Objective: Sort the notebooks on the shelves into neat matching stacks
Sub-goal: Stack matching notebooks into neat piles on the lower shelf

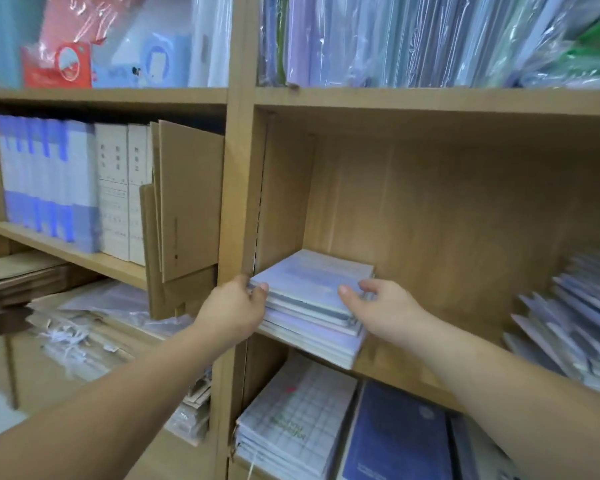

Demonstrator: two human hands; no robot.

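Item: stack of notebooks (312,289), pale lilac and white covers, lying flat, edges not flush
Location: middle shelf (395,372) of the right-hand bay, at its left end, just beside the bay's side wall, the near edge overhanging the shelf front a little
My left hand (232,306): grips the near left corner of the stack, thumb on the top cover, fingers (245,280) curled round the side
My right hand (385,306): thumb pressed on the top cover near the right edge, fingers (369,285) curled round that edge; it seems to pinch only the upper few notebooks, though blur makes this unsure
Same shelf, right end: fanned notebooks (575,313) of similar colour, sliding over one another, well apart from my stack
Shelf below: grid-cover notebooks (291,427) piled flat, a dark blue notebook (395,438) just beside them
Shelf above: plastic-wrapped folders (395,39) standing upright, some leaning
Left bay: blue-and-white binders (45,178), white boxes (122,195) and cardboard sheets (187,202), all upright in a row
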